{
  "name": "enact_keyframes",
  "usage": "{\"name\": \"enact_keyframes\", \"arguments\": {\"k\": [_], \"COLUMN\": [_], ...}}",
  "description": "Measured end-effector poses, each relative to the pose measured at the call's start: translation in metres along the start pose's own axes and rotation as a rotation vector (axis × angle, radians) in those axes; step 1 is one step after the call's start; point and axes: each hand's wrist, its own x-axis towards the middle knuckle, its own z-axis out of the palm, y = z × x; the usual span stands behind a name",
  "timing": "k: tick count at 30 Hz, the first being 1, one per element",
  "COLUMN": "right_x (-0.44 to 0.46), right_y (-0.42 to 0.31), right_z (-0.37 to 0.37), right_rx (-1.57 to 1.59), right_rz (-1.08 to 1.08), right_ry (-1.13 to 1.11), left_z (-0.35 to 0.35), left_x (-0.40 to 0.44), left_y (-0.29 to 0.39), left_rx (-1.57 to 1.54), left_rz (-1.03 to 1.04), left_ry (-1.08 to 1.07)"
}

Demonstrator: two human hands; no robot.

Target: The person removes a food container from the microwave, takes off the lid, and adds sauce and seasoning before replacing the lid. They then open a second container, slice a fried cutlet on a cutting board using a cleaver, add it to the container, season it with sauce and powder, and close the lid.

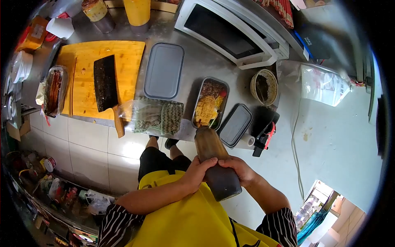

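Both hands are wrapped round a squeeze bottle of dark brown sauce, my left hand on one side and my right hand on the other. The bottle is tilted, its tip at the near end of a food container. Inside that container lie a yellow piece of food, dark crumbly food, and some red, yellow and green bits. A dark rectangular lid lies to the right of the container. Left of it is a folded patterned cloth.
A cleaver lies on a wooden board, its handle over the near edge. Further things are a grey lid, a microwave, a stained bowl, a plastic-covered tray and a yellow bottle.
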Motion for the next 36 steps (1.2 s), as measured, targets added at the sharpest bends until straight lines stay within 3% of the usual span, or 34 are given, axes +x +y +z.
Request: {"name": "enact_keyframes", "arguments": {"k": [4,13,25,36], "right_x": [-0.003,0.01,0.005,0.007], "right_y": [-0.006,0.0,-0.012,-0.021], "right_z": [0.006,0.001,0.002,0.002], "right_rx": [-0.057,-0.047,-0.015,-0.012], "right_rz": [0.05,0.07,0.081,0.067], "right_ry": [0.012,-0.082,-0.004,0.031], "left_z": [0.003,0.008,0.008,0.014], "left_x": [0.0,0.0,-0.005,-0.001], "left_y": [-0.002,0.003,0.003,0.009], "left_rx": [0.017,0.201,-0.045,-0.043], "left_rz": [-0.03,-0.05,-0.006,-0.01], "left_ry": [0.105,0.124,0.055,0.085]}}
